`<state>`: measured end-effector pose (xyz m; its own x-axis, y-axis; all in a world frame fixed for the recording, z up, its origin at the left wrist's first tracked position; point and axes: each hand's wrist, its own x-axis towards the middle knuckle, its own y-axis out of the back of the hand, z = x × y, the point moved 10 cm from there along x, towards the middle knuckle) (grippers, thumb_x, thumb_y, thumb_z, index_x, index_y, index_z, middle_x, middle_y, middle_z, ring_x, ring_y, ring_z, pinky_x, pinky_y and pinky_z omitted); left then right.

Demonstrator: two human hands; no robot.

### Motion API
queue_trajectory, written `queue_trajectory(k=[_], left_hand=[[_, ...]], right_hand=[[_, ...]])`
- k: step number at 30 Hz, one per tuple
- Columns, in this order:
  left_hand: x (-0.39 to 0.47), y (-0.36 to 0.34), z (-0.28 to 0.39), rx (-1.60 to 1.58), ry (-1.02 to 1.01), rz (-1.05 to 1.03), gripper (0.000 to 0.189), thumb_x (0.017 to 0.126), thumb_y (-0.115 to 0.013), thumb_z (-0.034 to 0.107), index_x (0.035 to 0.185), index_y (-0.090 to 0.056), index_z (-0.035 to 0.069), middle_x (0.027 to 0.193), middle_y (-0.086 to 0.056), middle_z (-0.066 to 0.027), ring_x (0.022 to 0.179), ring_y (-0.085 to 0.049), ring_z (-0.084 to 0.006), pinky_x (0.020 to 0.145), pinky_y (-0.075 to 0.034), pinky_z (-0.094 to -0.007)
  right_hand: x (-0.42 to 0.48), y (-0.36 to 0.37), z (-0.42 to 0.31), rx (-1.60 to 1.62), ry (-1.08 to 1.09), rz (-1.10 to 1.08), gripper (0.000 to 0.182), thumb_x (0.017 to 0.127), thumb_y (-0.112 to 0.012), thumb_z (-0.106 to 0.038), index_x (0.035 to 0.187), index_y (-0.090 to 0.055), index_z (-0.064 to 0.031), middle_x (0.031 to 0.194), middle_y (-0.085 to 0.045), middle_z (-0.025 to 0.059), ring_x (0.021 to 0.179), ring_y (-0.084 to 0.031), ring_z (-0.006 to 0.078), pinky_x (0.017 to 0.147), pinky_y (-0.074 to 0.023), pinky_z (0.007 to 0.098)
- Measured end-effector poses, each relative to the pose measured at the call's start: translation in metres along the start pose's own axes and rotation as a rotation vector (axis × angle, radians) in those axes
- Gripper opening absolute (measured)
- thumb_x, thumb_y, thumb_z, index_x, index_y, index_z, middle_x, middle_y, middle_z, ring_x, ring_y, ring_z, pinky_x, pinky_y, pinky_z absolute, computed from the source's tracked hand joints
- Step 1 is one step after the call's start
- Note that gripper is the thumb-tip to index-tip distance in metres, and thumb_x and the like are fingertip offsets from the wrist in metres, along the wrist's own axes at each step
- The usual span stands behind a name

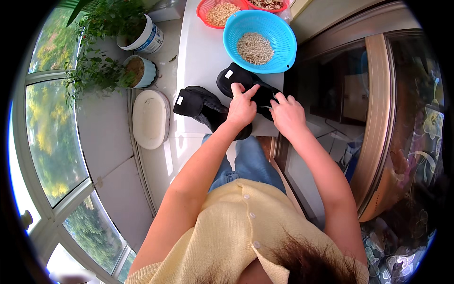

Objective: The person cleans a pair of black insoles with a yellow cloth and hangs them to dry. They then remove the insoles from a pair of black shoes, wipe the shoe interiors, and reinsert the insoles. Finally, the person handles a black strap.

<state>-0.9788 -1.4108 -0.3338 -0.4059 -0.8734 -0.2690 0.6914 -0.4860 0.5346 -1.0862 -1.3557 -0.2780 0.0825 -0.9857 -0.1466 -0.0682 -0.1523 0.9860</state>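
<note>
Two black shoes lie on a white tabletop in front of me. My left hand (243,105) is over the right-hand shoe (238,80), two fingers spread at its tongue, which bears a white label. Whether those fingers pinch anything is hidden. At that shoe's far side, my right hand (289,113) has its fingertips closed on the edge of the opening, beside a thin light strand that may be a lace. The left-hand shoe (193,101) lies apart, its tongue pulled up and also labelled, partly covered by my left wrist.
Beyond the shoes, a blue plastic colander (283,35) of pale seeds stands on the white table (202,64). Behind it are two red baskets (202,17) (285,6) with nuts or seeds. Potted plants (143,72) and an oval basin (165,120) line the left; a glass door (337,81) is right.
</note>
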Motion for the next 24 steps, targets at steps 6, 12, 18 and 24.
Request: queue_trajectory(k=[6, 12, 18, 24], left_hand=[[-0.002, 0.001, 0.008, 0.021, -0.013, -0.022, 0.054, 0.079, -0.053, 0.003, 0.131, -0.061, 0.016, 0.121, -0.038, -0.0195, 0.105, -0.055, -0.0395, 0.089, -0.052, -0.0444], [-0.005, 0.018, 0.008, 0.212, 0.067, 0.022, 0.051, 0.079, -0.062, 0.016, 0.131, -0.062, 0.019, 0.119, -0.042, -0.018, 0.109, -0.057, -0.0358, 0.084, -0.054, -0.0436], [0.004, 0.005, -0.003, 0.208, 0.03, -0.036, 0.054, 0.079, -0.064, 0.022, 0.133, -0.061, 0.019, 0.118, -0.044, -0.0165, 0.106, -0.059, -0.0331, 0.085, -0.054, -0.0414], [0.004, 0.019, -0.001, 0.234, 0.069, -0.089, 0.055, 0.078, -0.07, 0.031, 0.131, -0.062, 0.019, 0.116, -0.049, -0.0137, 0.108, -0.06, -0.0299, 0.085, -0.055, -0.0404]], right_hand=[[0.031, -0.028, -0.018, -0.063, 0.107, 0.114, 0.02, 0.083, -0.062, -0.012, 0.101, -0.068, -0.0049, 0.1, -0.058, 0.0068, 0.089, -0.061, 0.0253, 0.078, -0.0531, 0.036], [0.017, -0.011, -0.014, 0.079, 0.145, 0.118, 0.023, 0.084, -0.061, -0.011, 0.105, -0.068, -0.0068, 0.106, -0.061, 0.0076, 0.094, -0.061, 0.0256, 0.083, -0.0509, 0.037], [0.043, -0.047, -0.023, 0.096, 0.209, 0.004, 0.025, 0.085, -0.059, -0.012, 0.108, -0.066, -0.0053, 0.11, -0.061, 0.0088, 0.107, -0.06, 0.0259, 0.09, -0.0502, 0.0381], [-0.006, 0.026, -0.028, 0.157, 0.19, 0.293, 0.024, 0.085, -0.062, -0.006, 0.108, -0.07, -0.003, 0.129, -0.06, 0.013, 0.121, -0.057, 0.028, 0.102, -0.0461, 0.04]])
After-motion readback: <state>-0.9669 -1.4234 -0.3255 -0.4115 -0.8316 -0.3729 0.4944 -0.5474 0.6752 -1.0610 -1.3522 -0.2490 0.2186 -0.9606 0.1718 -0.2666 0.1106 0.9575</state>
